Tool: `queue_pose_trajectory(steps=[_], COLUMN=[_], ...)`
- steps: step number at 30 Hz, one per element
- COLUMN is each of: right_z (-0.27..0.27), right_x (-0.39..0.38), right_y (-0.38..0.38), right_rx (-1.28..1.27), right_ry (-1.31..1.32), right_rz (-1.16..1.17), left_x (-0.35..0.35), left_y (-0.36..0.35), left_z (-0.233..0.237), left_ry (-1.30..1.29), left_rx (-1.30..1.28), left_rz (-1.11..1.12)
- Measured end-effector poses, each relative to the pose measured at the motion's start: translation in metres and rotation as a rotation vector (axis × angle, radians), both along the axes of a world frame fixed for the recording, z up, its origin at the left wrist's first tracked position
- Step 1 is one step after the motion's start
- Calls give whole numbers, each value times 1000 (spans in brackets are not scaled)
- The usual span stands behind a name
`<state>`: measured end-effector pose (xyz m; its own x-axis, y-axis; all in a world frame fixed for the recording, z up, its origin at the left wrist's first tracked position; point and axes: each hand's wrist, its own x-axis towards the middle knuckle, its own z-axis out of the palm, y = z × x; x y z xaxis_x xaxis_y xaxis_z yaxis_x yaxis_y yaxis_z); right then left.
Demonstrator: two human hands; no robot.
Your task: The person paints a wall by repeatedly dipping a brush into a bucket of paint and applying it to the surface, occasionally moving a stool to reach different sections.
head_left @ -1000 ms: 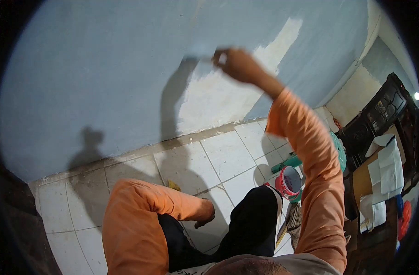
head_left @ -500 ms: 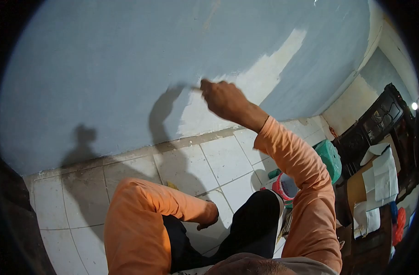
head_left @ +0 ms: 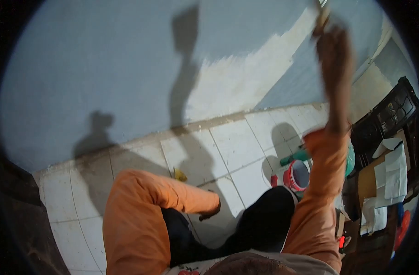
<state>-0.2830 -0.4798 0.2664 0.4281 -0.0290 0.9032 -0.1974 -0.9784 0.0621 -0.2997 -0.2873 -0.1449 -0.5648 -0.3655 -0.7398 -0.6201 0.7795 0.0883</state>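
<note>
My right hand [head_left: 335,55], blurred by motion, is raised at the upper right with its fingers closed around a paintbrush [head_left: 323,17]. The brush runs up to the top edge of the view, and its broad head shows in the shadow on the wall. Behind it stands a blue-grey painted wall [head_left: 118,59] with an irregular whitish patch [head_left: 246,73]. My left hand [head_left: 211,207] hangs low beside my knee, over the tiled floor. Its fingers are mostly hidden, and nothing is visible in it.
A red-rimmed bucket [head_left: 289,176] with grey inside stands on the floor by my right knee, near a green cylindrical object [head_left: 293,156]. Dark carved furniture [head_left: 392,107] and white papers [head_left: 392,172] are at the right. A small yellow scrap [head_left: 179,174] lies on the tiles [head_left: 228,142].
My right hand with the paintbrush has swung up and right, away from the lower edge of the whitish patch. My left hand stays low. The view has shifted slightly, showing more of the bucket.
</note>
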Motion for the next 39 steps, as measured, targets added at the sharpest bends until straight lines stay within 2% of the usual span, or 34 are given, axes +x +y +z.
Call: queue_pose_trajectory(steps=[1, 3, 4, 5, 6, 7, 8, 9, 10, 11, 12, 13, 14, 15, 16, 18, 19, 20, 21, 22, 24, 27, 29, 31, 32, 34, 39], right_z=[-59, -163, -196, -249, -276, -321, -343, -363, -431, -445, -462, -454, -403, -422, -418, -421, -441, -426, -400, -353, -304, -284, -283, -293, -303, -328, -382], right_x=[-18, -66, -90, -123, -152, -185, -215, -246, -292, -321, -368, -387, -376, -402, -408, -426, -442, -436, -449, -429, -426, -432, -441, -443, -438, -424, -392], right_y=[-15, 6, 8, -6, 1, 0, 9, 18, 3, 12, -1, 11, 36, 40, 47, 51, 38, 33, 34, 39, 24, -15, -38, -62, -79, -111, -161], right_rx=[21, 479, 740, 748, 903, 985, 1179, 1180, 1344, 1415, 1244, 1329, 1445, 1362, 1367, 1220, 1071, 929, 613, 557, 375, 234, 196, 203, 206, 141, 174], right_ry=[56, 254, 405, 405, 423, 315, 300, 236, -25, -130, 160, 56, 125, 42, -36, -145, -170, -175, 206, 298, 479, 583, 598, 744, 740, 849, 989], right_rz=[105, -101, -205, -151, -245, -232, -329, -269, -112, -97, -433, -435, -695, -658, -711, -596, -534, -503, -794, -929, -1048, -1083, -1071, -987, -989, -832, -688], left_x=[-18, -25, -12, -2, 15, 32, 37, 41, 41, 36, 34, 36, 35, 32, 33, 23, 28, 30, 31, 30, 30, 41, 35, 33, 34, 31, 33], left_y=[-5, 2, -12, -16, -10, -1, -1, -2, 0, 3, 3, -3, -9, -15, -17, -24, -24, -25, -29, -29, -44, -57, -52, -43, -44, -50, -54], left_z=[-5, -28, -23, -26, -37, -45, -51, -54, -58, -65, -66, -61, -58, -56, -56, -57, -71, -73, -79, -66, -54, -51, -47, -55, -58, -52, -46], left_ry=[-18, -44, -54, -64, -70, -74, -72, -65, -52, -44, -47, -7, 36, 38, 26, 86, 176, 136, 106, 126, 14, 96, 85, 121, 158, 126, 118], left_rx=[-6, -2, 12, 24, 34, 50, 74, 107, 145, 184, 215, 222, 228, 300, 326, 240, 167, 177, 194, 128, 193, 168, 181, 145, 99, 134, 166], left_rz=[5, 26, 34, 39, 46, 48, 52, 56, 63, 72, 88, 63, 35, 114, 112, 116, 92, 108, 108, 76, 74, 44, 103, 89, 86, 85, 91])
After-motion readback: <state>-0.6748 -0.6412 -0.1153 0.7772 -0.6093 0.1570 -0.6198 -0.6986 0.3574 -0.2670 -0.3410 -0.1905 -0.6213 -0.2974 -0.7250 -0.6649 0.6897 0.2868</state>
